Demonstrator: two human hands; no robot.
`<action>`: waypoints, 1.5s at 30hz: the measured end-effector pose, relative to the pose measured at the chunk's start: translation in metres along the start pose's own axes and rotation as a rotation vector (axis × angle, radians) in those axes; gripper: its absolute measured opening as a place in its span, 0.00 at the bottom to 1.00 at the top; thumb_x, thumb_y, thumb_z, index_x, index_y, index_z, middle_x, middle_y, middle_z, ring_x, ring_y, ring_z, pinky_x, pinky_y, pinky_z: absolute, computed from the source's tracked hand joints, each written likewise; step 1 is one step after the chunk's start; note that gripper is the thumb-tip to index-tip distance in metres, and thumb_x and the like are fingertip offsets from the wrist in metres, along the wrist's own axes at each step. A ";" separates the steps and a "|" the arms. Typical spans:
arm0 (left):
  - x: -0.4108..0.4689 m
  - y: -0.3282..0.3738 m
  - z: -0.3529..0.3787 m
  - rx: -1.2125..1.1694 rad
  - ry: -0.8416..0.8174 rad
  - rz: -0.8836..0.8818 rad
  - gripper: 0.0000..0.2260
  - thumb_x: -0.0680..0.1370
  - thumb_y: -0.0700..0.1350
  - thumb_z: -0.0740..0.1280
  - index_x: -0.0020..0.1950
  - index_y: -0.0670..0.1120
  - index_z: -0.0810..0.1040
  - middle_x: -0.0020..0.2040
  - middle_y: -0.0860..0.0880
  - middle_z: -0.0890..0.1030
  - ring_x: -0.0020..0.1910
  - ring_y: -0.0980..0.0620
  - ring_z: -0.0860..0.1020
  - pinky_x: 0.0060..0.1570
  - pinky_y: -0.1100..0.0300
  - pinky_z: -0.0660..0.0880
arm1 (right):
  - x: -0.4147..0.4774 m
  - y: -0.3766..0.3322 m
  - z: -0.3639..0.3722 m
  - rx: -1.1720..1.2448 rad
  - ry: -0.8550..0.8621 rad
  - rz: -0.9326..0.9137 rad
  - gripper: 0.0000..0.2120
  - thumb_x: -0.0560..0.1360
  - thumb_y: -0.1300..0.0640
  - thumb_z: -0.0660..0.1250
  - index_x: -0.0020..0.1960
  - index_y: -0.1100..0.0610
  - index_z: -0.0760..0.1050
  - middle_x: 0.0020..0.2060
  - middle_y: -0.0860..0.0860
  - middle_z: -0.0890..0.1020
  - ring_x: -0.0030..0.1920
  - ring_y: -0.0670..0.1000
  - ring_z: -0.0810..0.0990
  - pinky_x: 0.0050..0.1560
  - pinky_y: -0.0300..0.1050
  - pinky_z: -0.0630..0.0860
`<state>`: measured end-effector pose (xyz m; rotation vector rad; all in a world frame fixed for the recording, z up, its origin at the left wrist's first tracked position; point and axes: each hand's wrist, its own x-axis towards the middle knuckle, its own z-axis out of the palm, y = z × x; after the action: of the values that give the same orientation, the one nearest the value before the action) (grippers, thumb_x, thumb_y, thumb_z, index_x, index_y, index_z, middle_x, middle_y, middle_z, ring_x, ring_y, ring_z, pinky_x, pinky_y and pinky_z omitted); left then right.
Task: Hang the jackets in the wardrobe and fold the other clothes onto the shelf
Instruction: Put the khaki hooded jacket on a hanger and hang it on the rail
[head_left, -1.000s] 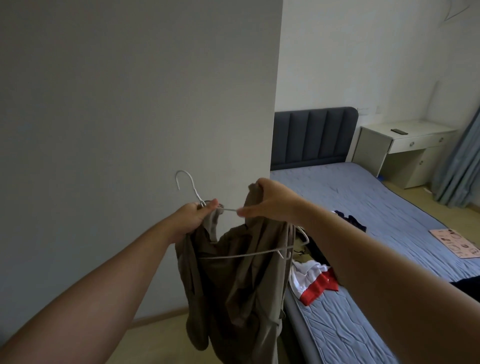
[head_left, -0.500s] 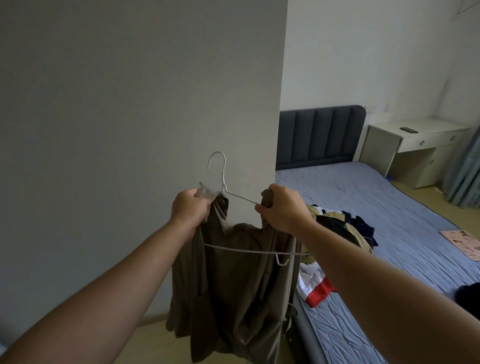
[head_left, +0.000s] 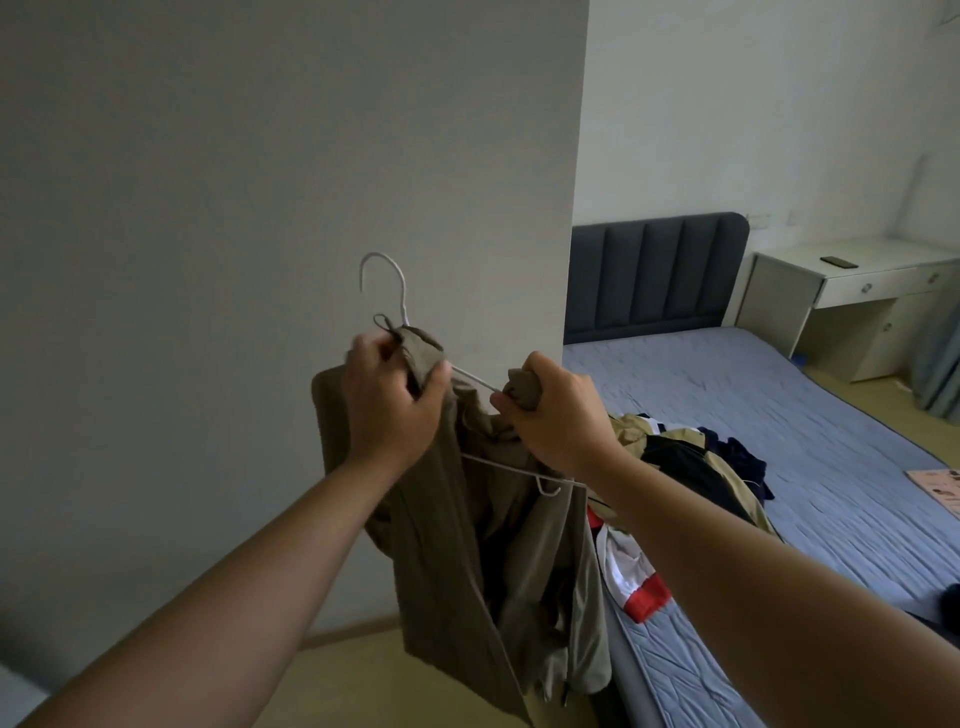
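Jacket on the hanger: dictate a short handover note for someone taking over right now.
Left hand grips the olive jacket at the collar, below the hook of the wire hanger. Right hand grips its other shoulder over the hanger arm. Jacket partly on hanger, not hung. Pile of clothes lies on the bed, unfolded. To do: seat jacket, hang it, sort pile.

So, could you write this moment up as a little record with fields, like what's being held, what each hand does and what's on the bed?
Held: olive-brown jacket, partly on a white wire hanger
Left hand: grips the collar beside the hanger's hook
Right hand: grips bunched fabric at the hanger's shoulder
Bed: pile of clothes near its edge
Background: white desk beside the bed
Progress: jacket not yet hung
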<state>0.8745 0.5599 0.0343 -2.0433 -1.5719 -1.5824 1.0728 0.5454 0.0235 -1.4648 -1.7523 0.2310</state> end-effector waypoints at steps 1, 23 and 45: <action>0.005 -0.004 -0.001 0.038 0.060 0.025 0.10 0.76 0.48 0.74 0.47 0.42 0.83 0.55 0.42 0.76 0.54 0.48 0.74 0.55 0.74 0.60 | 0.000 -0.001 -0.002 0.007 0.011 -0.008 0.15 0.74 0.42 0.72 0.43 0.44 0.66 0.38 0.46 0.80 0.37 0.51 0.78 0.39 0.54 0.81; 0.043 -0.011 0.012 0.036 -0.171 0.006 0.11 0.70 0.59 0.71 0.36 0.52 0.77 0.28 0.60 0.72 0.32 0.52 0.75 0.42 0.59 0.69 | 0.002 0.029 -0.028 -0.108 -0.139 0.214 0.32 0.59 0.20 0.65 0.48 0.45 0.67 0.40 0.45 0.78 0.38 0.48 0.79 0.35 0.48 0.80; 0.019 -0.037 0.013 0.189 -0.410 -0.006 0.26 0.77 0.72 0.56 0.39 0.53 0.78 0.32 0.56 0.76 0.31 0.58 0.73 0.29 0.62 0.61 | 0.021 -0.069 -0.067 0.579 -0.322 0.191 0.13 0.76 0.55 0.74 0.58 0.52 0.76 0.52 0.55 0.82 0.51 0.55 0.84 0.52 0.53 0.84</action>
<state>0.8529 0.5969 0.0262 -2.3570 -1.7716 -1.0081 1.0677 0.5194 0.1184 -1.2008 -1.5928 1.0315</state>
